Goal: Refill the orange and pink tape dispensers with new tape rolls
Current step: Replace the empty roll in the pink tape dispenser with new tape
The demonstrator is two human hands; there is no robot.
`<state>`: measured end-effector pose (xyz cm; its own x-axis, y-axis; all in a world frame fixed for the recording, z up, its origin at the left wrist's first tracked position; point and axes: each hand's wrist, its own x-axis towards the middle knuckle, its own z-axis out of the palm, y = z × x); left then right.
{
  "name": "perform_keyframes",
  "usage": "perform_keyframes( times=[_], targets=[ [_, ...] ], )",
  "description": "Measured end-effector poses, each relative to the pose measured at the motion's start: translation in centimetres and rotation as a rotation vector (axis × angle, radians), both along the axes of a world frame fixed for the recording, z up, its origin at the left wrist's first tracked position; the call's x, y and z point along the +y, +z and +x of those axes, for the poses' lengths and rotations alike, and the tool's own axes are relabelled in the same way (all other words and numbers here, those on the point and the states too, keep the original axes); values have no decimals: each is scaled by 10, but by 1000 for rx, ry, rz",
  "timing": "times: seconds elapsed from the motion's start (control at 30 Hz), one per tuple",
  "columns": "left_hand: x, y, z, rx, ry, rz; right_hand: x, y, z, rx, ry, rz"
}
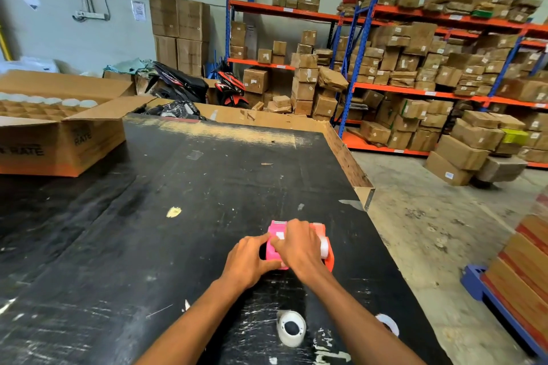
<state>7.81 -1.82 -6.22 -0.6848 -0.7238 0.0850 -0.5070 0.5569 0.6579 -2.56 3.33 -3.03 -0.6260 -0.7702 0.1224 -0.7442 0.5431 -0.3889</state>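
Observation:
The pink tape dispenser (274, 241) stands on the black table (178, 216), right of centre. Beside it, on its right, is the orange tape dispenser (327, 247) with a clear roll showing in it. My left hand (249, 261) grips the pink dispenser from its left side. My right hand (299, 243) lies over the top of both dispensers, fingers pressed on the pink one. A clear tape roll (291, 328) lies on the table near me between my forearms. A second tape roll (389, 323) peeks out from behind my right forearm.
An open cardboard box (59, 139) with divider cells and several white rolls sits at the table's far left. The table's right edge drops to a concrete floor. Shelving with cartons stands behind, a blue pallet with stacked boxes (516, 281) at right.

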Motion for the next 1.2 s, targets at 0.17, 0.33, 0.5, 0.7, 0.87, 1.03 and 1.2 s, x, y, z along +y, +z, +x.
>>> perform_keyframes(
  times=[0.17,0.33,0.5,0.7,0.87,1.03,1.2],
  targets=[
    [2,2,1,-34,10,22,11,15,2,-45,2,-156],
    [4,4,2,34,-19,67,34,27,-21,-285,44,-368],
    [25,29,2,554,105,505,63,31,-26,-371,176,-471],
    [40,42,-6,730,96,819,75,20,-22,-260,288,-469],
    [56,31,-10,732,60,904,87,17,-23,-169,353,-396],
    [57,26,-2,788,128,990,108,28,-33,-262,326,-257],
    [53,26,14,757,138,1003,132,15,-33,-180,423,264]
  ],
)
